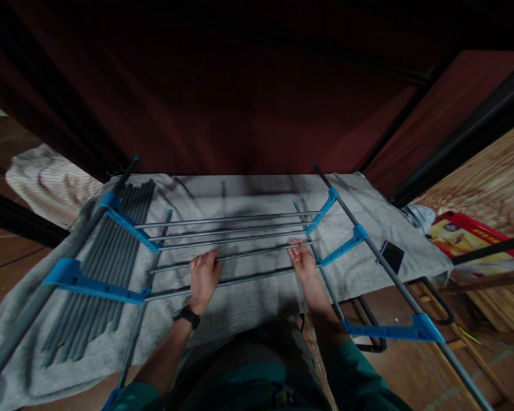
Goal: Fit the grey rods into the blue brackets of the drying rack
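A thin grey metal rod [255, 252] runs across the middle of a rack of grey tubes with blue plastic brackets [96, 283]. My left hand [204, 278] is closed around the rod left of its middle. My right hand [302, 260] pinches it near the right end. The rod's left tip shows apart from the blue brackets. Just below lies a crossbar [257, 277] spanning the left and right brackets; both hands partly cover it. Beyond the rod, several more crossbars [231, 218] join the far brackets [323, 211]. A dark watch is on my left wrist.
Several loose grey tubes [98, 268] lie side by side on the left of the grey cloth [248, 200]. A phone [390, 257] lies at the right. Dark red panels [257, 114] rise behind. A red and yellow box [475, 242] and a black-framed chair [370, 334] stand to the right.
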{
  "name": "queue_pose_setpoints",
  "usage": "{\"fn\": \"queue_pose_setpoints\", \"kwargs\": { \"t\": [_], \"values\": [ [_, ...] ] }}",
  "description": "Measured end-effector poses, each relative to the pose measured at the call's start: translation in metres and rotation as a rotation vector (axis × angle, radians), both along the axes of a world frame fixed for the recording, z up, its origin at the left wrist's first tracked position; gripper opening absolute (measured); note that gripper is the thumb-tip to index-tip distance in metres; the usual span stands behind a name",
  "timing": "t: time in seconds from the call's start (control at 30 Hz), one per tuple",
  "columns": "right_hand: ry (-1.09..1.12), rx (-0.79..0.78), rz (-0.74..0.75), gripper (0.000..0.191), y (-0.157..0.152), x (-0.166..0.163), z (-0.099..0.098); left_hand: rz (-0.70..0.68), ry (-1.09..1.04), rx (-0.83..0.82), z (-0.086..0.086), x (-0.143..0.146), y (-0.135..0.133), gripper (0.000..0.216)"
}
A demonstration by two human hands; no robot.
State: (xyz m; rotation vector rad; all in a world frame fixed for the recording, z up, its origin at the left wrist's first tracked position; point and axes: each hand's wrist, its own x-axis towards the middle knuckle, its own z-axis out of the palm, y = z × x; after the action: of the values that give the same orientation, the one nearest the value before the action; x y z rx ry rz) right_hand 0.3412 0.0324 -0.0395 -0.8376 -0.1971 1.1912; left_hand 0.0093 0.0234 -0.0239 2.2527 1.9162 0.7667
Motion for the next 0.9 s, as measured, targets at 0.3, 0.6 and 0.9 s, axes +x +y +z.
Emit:
{"fn": "queue_pose_setpoints", "kwargs": {
  "t": [0.3, 0.6, 0.9],
  "values": [
    [0.016, -0.050, -0.010, 0.005, 0.0010, 0.0000, 0.0026, 0.007, 0.001, 0.007, -0.0020, -0.0010, 0.0035, 0.020],
    [-0.027, -0.040, 0.002, 0.008, 0.0010, 0.0003, -0.0013, 0.012, -0.009, 0.015, -0.0022, -0.0006, 0.0033, 0.021],
    [0.033, -0.030, -0.006, 0.006, 0.0009, -0.0006, 0.0038, -0.004, 0.006, 0.042, -0.0052, -0.0013, 0.0043, 0.021]
  ]
}}
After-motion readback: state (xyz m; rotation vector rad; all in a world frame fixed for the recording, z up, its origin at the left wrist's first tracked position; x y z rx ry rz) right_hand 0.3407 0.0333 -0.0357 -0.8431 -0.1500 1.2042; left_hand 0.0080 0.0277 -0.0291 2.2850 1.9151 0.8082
